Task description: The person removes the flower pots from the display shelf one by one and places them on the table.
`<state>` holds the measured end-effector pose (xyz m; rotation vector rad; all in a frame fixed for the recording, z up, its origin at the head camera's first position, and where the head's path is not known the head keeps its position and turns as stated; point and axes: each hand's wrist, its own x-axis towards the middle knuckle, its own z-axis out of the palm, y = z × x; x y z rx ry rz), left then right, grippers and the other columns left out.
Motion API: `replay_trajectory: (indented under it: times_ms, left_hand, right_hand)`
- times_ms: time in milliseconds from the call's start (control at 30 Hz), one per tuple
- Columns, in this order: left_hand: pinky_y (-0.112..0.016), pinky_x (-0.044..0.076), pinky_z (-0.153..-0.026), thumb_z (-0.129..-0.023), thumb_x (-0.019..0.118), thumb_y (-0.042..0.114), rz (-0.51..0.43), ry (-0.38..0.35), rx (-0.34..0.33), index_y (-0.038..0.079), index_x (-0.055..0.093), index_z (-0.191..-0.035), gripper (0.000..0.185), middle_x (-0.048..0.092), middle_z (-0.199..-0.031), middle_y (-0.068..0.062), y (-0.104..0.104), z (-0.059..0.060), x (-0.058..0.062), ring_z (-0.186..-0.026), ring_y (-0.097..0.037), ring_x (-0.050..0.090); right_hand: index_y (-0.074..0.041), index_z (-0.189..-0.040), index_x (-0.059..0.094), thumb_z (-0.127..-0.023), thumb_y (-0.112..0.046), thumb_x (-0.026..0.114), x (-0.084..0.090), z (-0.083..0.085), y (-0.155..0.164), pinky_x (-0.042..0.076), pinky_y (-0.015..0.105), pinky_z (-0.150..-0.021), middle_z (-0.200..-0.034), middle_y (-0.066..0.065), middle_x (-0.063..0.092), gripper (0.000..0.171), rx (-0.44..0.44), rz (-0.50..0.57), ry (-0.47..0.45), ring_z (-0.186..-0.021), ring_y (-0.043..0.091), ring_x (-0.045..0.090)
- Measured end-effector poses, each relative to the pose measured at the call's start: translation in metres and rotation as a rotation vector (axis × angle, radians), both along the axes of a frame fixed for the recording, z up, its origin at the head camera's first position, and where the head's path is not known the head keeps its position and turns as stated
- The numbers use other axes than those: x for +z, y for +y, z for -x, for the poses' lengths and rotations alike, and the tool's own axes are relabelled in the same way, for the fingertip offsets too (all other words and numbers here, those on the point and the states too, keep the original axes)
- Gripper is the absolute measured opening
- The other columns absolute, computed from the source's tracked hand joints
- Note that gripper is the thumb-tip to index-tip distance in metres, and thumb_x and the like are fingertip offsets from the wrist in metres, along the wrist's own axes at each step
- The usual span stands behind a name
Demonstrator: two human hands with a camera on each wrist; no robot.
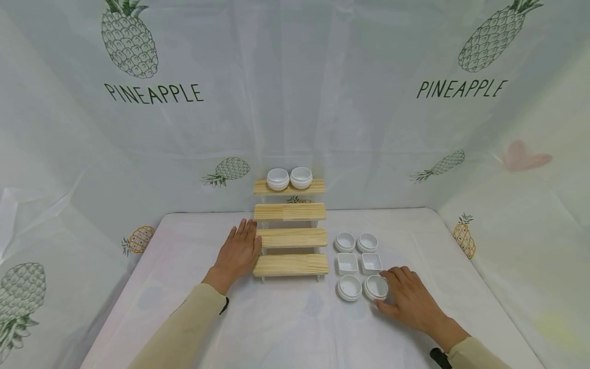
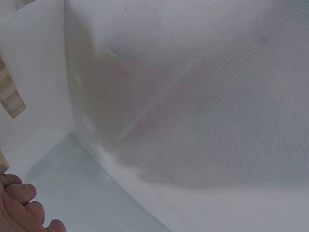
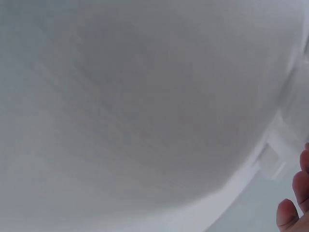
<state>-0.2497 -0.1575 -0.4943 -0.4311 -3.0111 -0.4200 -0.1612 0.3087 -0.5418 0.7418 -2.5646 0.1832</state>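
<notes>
Step in hand, by judgement: reaching for the near-right white, round, ceramic-looking bowl (image 1: 377,288), which sits on the white-covered table (image 1: 276,323). Right hand (image 1: 412,302): thumb and fingers parted about its rim; cannot tell whether they pinch it. Left hand (image 1: 238,253): fingers extended, touching or just beside a four-tier pale-wood stand (image 1: 290,238). Next move likely calls for a firm rim pinch, clear of neighbouring dishes (image 1: 348,263). Room: pale drapes (image 1: 295,102), pineapple-printed, behind and at both sides.
</notes>
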Motion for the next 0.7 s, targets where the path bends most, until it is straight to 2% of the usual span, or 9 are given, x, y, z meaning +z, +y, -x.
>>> replay_trajectory:
  times_ms: [133, 267, 400, 500, 567, 700]
  left_hand:
    - [-0.055, 0.013, -0.133, -0.117, 0.018, 0.040, 0.008, -0.001, -0.004, -0.002, 0.019, -0.167, 0.065, 0.023, -0.173, -0.020, 0.000, 0.000, 0.001, -0.163, -0.037, 0.016]
    - [-0.055, 0.013, -0.133, -0.117, 0.017, 0.040, 0.014, -0.001, -0.007, -0.002, 0.019, -0.166, 0.065, 0.022, -0.174, -0.019, -0.001, 0.000, 0.001, -0.163, -0.036, 0.016]
    - [-0.056, 0.014, -0.133, -0.117, 0.018, 0.040, 0.013, 0.003, -0.009, -0.002, 0.020, -0.166, 0.065, 0.023, -0.173, -0.020, -0.001, 0.000, 0.002, -0.163, -0.037, 0.016]
    - [-0.056, 0.014, -0.133, -0.117, 0.019, 0.039, 0.010, 0.003, -0.011, -0.002, 0.021, -0.166, 0.065, 0.023, -0.173, -0.020, 0.000, 0.000, 0.002, -0.163, -0.037, 0.017]
    - [-0.056, 0.014, -0.133, -0.117, 0.019, 0.039, 0.011, 0.006, -0.011, -0.003, 0.021, -0.166, 0.065, 0.024, -0.173, -0.020, 0.000, 0.000, 0.002, -0.163, -0.037, 0.017]
    - [-0.056, 0.014, -0.133, -0.117, 0.019, 0.038, 0.015, 0.008, -0.009, -0.003, 0.022, -0.166, 0.064, 0.025, -0.173, -0.021, 0.001, 0.000, 0.002, -0.163, -0.037, 0.017]
  right_hand:
    - [-0.001, -0.118, 0.069, -0.082, -0.048, 0.081, 0.012, 0.005, -0.002, 0.051, 0.045, -0.084, -0.104, 0.006, 0.065, 0.061, 0.026, 0.025, 0.028, -0.098, 0.026, 0.057]
    - [0.001, -0.115, 0.067, -0.093, -0.053, 0.069, 0.027, 0.017, -0.009, 0.049, 0.045, -0.081, -0.103, 0.011, 0.065, 0.058, 0.054, 0.050, 0.070, -0.095, 0.029, 0.057]
    - [0.004, -0.115, 0.066, -0.105, -0.063, 0.046, 0.044, 0.034, -0.022, 0.048, 0.046, -0.078, -0.103, 0.015, 0.064, 0.070, 0.064, 0.046, 0.116, -0.095, 0.034, 0.056]
    - [0.004, -0.117, 0.065, -0.107, -0.068, 0.032, 0.057, 0.049, -0.035, 0.049, 0.047, -0.078, -0.104, 0.017, 0.064, 0.080, 0.061, 0.027, 0.145, -0.096, 0.036, 0.057]
    - [0.004, -0.119, 0.066, -0.106, -0.065, 0.037, 0.067, 0.058, -0.044, 0.049, 0.048, -0.078, -0.106, 0.018, 0.065, 0.076, 0.065, 0.020, 0.158, -0.097, 0.038, 0.057]
    - [0.004, -0.120, 0.067, -0.098, -0.051, 0.062, 0.088, 0.076, -0.064, 0.049, 0.049, -0.078, -0.107, 0.019, 0.066, 0.060, 0.068, 0.017, 0.168, -0.098, 0.039, 0.057]
